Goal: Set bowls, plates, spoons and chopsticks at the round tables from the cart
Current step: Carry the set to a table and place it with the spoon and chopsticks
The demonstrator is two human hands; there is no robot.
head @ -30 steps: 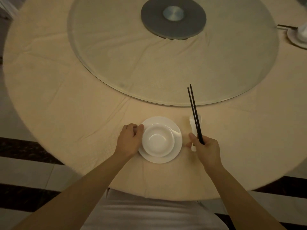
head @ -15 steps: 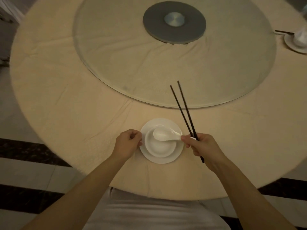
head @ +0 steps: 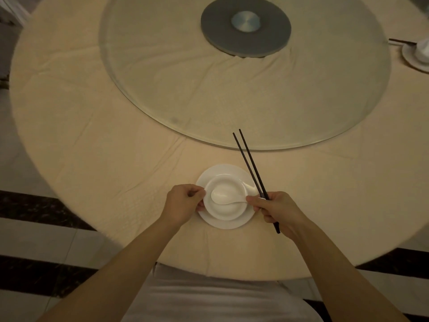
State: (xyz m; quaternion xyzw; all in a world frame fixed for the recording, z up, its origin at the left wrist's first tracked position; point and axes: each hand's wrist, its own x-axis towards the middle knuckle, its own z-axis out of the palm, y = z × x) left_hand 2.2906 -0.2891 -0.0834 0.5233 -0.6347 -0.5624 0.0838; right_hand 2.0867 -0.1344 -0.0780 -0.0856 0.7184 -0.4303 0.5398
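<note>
A white plate [head: 234, 225] lies near the front edge of the round table [head: 92, 147], with a white bowl [head: 228, 211] on it. A white spoon [head: 222, 196] rests in the bowl, its handle pointing right. My right hand [head: 277, 209] pinches the spoon's handle end and also grips a pair of black chopsticks [head: 249, 160], which angle up and to the left over the plate's right rim. My left hand [head: 184, 203] is curled against the left rim of the plate and bowl.
A large glass turntable [head: 162, 66] with a grey hub [head: 246, 26] fills the table's middle. Another setting [head: 416, 55] with chopsticks sits at the far right edge. Striped floor shows below the table's rim.
The spoon went from the cloth right of the plate into the bowl and has sunk lower. My right hand shifted left with the chopsticks; my left hand stayed at the plate.
</note>
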